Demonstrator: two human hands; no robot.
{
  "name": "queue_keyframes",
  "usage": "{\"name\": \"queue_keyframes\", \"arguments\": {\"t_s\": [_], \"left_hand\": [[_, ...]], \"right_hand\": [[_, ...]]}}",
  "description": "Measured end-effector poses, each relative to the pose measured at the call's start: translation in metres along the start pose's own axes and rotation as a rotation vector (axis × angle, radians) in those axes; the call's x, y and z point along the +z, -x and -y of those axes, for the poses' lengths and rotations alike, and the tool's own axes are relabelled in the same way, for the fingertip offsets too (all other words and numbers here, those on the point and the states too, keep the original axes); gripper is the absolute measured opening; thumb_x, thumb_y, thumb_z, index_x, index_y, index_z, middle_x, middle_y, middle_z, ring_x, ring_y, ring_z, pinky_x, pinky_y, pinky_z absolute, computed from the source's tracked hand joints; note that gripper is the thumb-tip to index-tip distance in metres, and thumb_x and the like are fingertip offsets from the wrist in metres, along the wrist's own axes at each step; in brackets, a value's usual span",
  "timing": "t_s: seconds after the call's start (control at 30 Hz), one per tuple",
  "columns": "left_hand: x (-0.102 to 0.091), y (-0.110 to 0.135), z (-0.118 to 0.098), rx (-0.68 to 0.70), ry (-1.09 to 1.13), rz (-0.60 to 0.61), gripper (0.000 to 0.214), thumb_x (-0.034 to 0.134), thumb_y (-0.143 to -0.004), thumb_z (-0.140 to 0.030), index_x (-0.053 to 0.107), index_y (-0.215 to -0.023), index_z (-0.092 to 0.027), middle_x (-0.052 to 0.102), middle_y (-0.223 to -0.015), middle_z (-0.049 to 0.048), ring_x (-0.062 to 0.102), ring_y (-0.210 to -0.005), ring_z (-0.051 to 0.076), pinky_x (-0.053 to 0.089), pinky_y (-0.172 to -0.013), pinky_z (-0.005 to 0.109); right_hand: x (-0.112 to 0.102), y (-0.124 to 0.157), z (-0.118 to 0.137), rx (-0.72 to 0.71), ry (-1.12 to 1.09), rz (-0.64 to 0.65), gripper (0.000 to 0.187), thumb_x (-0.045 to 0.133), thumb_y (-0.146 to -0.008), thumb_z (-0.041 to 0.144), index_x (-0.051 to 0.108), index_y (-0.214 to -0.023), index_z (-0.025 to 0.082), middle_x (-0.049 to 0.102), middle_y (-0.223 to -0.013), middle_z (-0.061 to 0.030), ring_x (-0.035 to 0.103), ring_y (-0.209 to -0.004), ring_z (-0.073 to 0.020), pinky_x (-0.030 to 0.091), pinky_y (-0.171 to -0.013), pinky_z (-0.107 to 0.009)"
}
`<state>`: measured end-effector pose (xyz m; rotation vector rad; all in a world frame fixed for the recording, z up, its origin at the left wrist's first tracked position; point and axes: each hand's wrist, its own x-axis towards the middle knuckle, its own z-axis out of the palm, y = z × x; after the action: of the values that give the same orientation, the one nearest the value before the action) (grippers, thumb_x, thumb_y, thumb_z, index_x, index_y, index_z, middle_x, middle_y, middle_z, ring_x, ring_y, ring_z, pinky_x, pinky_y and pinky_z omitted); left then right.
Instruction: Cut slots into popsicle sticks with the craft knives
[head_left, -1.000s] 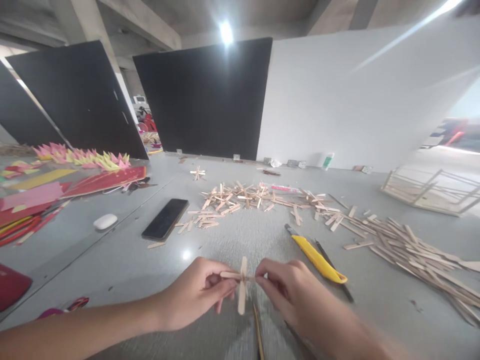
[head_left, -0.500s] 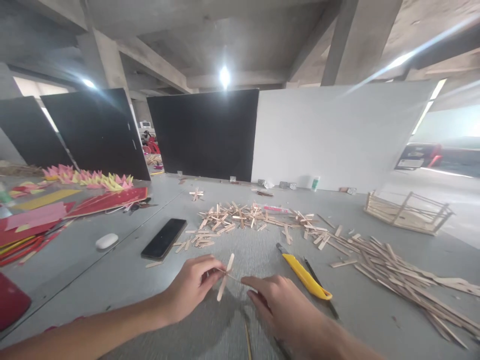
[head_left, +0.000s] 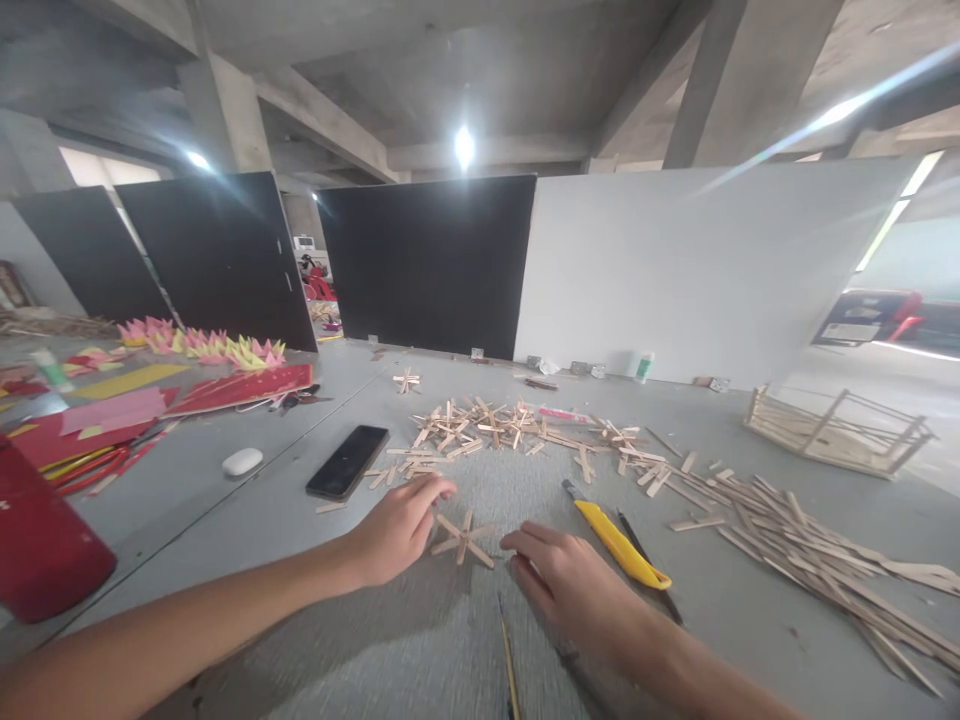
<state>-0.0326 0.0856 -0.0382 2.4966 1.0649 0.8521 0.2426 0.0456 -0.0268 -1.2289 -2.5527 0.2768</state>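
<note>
A six-armed star of small wooden sticks (head_left: 463,538) lies flat on the grey table between my two hands. My left hand (head_left: 397,528) hovers at its upper left, fingers bent and loosely apart from the thumb, with nothing visible in them. Just right of the star, my right hand (head_left: 559,575) is low over the table, fingers stretched forward and holding nothing. A yellow utility knife (head_left: 619,545) lies to the right of that hand, beside a dark thin tool (head_left: 649,570). Below the star, a thin brush-like stick (head_left: 510,655) points toward me.
Beyond the hands lies a heap of cut sticks and stars (head_left: 487,425). Long wooden strips (head_left: 802,540) and a small stick-built fence frame (head_left: 840,430) are at right. At left are a phone (head_left: 348,462), a white earbud case (head_left: 242,461), and a red container (head_left: 45,535).
The stick star has gone from between my fingers to lying on the table. My left hand has let go and moved up from it. The view has shifted slightly left.
</note>
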Motion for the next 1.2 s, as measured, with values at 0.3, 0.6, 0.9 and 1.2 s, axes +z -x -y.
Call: {"name": "queue_keyframes", "arguments": {"t_s": [0.3, 0.6, 0.9, 1.2], "left_hand": [[0.003, -0.002, 0.016, -0.158, 0.017, 0.097, 0.035, 0.065, -0.101, -0.035, 0.061, -0.132, -0.018, 0.063, -0.132, 0.0108, 0.067, -0.109, 0.026, 0.059, -0.092, 0.046], [0.011, -0.002, 0.019, -0.185, 0.103, 0.138, 0.032, 0.064, -0.102, -0.034, 0.062, -0.13, -0.019, 0.063, -0.132, 0.0107, 0.067, -0.11, 0.025, 0.058, -0.093, 0.046], [0.013, 0.0, -0.002, -0.19, 0.284, 0.107, 0.023, 0.046, -0.105, -0.026, 0.057, -0.124, -0.02, 0.07, -0.08, -0.0016, 0.06, -0.059, 0.013, 0.047, -0.058, 0.025], [0.023, -0.007, -0.008, -0.282, 0.387, 0.093, 0.022, 0.078, -0.084, -0.03, 0.069, -0.099, -0.018, 0.072, -0.078, -0.0008, 0.056, -0.057, 0.011, 0.04, -0.054, 0.023]], "right_hand": [[-0.003, 0.001, -0.005, -0.211, 0.037, 0.05, 0.047, 0.035, -0.097, 0.002, 0.055, -0.137, 0.017, 0.029, -0.168, -0.0154, 0.034, -0.15, -0.0329, 0.04, -0.114, -0.06], [-0.008, 0.003, 0.003, -0.245, -0.016, 0.05, 0.06, 0.036, -0.089, -0.004, 0.053, -0.144, 0.013, 0.055, -0.148, -0.0182, 0.055, -0.136, -0.0236, 0.051, -0.11, -0.04], [-0.002, 0.006, 0.005, -0.248, -0.089, -0.005, 0.049, 0.041, -0.096, 0.0, 0.058, -0.137, 0.021, 0.064, -0.13, -0.0104, 0.069, -0.109, -0.0213, 0.057, -0.093, -0.034], [0.003, 0.005, 0.014, -0.284, -0.101, 0.019, 0.04, 0.044, -0.099, 0.003, 0.059, -0.132, 0.021, 0.065, -0.125, -0.0093, 0.062, -0.117, -0.0245, 0.053, -0.098, -0.038]]}}
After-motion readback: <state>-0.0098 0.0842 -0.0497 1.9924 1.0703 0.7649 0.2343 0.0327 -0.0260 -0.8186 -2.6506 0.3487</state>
